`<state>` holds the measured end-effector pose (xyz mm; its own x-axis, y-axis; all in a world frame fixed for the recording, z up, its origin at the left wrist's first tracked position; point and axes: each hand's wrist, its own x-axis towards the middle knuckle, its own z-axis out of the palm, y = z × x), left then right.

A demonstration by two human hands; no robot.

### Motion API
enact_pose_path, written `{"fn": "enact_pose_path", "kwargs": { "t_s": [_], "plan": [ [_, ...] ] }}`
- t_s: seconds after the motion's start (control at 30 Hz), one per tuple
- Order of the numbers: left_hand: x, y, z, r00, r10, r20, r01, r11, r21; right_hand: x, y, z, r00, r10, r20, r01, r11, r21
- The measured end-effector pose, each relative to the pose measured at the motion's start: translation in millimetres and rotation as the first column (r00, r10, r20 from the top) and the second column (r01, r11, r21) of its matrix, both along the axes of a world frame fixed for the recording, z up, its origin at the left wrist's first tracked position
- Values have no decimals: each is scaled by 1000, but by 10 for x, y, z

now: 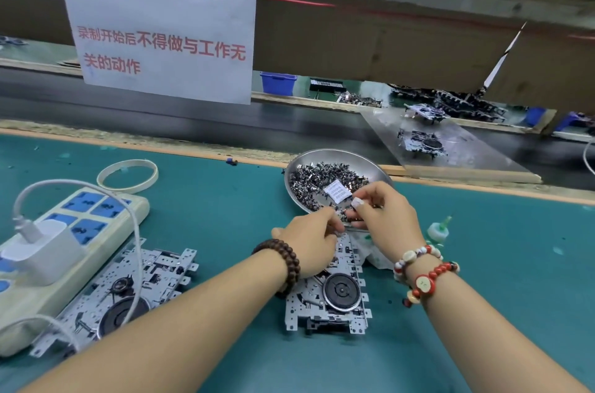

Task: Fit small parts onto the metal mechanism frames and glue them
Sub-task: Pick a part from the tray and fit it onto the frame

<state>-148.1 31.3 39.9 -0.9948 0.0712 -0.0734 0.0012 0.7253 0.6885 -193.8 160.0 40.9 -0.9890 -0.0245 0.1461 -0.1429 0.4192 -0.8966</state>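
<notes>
A metal mechanism frame [335, 299] with a dark round wheel lies on the green mat in front of me. My left hand [310, 243] and my right hand [383, 215] meet above its far end, at the near rim of a steel dish [363, 161] filled with several small dark parts [318, 177]. Both hands pinch small parts between thumb and fingertips; the parts themselves are mostly hidden by the fingers. A second frame [125, 289] lies at the left. A small glue bottle [438, 229] with a green tip stands right of my right hand.
A power strip [80, 231] with a white charger [42, 251] and cable lies at the left, partly over the second frame. A tape ring [127, 174] lies behind it. A paper notice [161, 22] hangs above the conveyor belt [193, 122]. Finished frames [421, 141] sit on a grey sheet beyond.
</notes>
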Motion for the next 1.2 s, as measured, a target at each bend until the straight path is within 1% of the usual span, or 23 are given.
{"fn": "enact_pose_path", "kwargs": {
  "t_s": [0.1, 0.2, 0.37, 0.43, 0.5, 0.57, 0.67, 0.8, 0.9, 1.03, 1.2],
  "plan": [
    [28, -38, -25, 997, 66, -48, -67, 998, -16, 64, 45, 0, 999, 28, 31, -27, 999, -19],
    [80, -52, -58, 999, 43, -27, -42, 998, 49, 130, 64, -6, 997, 53, 47, -51, 998, -39],
    [119, -25, -81, 988, 91, -123, -98, 994, -45, 220, 38, -42, 994, 99, 44, -99, 995, -24],
    [110, -2, -76, 978, 128, -167, -138, 989, -53, 232, 23, -66, 992, 112, 60, -110, 993, -40],
    [99, 24, -70, 973, 141, -180, -149, 988, -34, 237, 21, -89, 991, 119, 62, -117, 993, -33],
    [95, 49, -76, 975, 140, -170, -142, 990, -2, 245, 36, -110, 990, 127, 60, -124, 991, -45],
    [106, 57, -117, 975, 137, -174, -131, 990, 43, 264, 81, -142, 987, 138, 77, -129, 985, -117],
    [129, 26, -201, 965, 134, -226, -131, 991, 26, 309, 130, -197, 981, 170, 92, -150, 970, -190],
    [108, 5, -225, 960, 127, -251, -126, 992, 20, 315, 129, -234, 980, 185, 73, -167, 965, -201],
    [80, -41, -256, 962, 75, -261, -77, 997, 4, 301, 116, -254, 983, 176, 55, -161, 964, -211],
    [88, -102, -265, 973, 4, -232, 16, 996, 85, 335, 120, -233, 972, 233, 28, -223, 955, -194]
  ]
}}
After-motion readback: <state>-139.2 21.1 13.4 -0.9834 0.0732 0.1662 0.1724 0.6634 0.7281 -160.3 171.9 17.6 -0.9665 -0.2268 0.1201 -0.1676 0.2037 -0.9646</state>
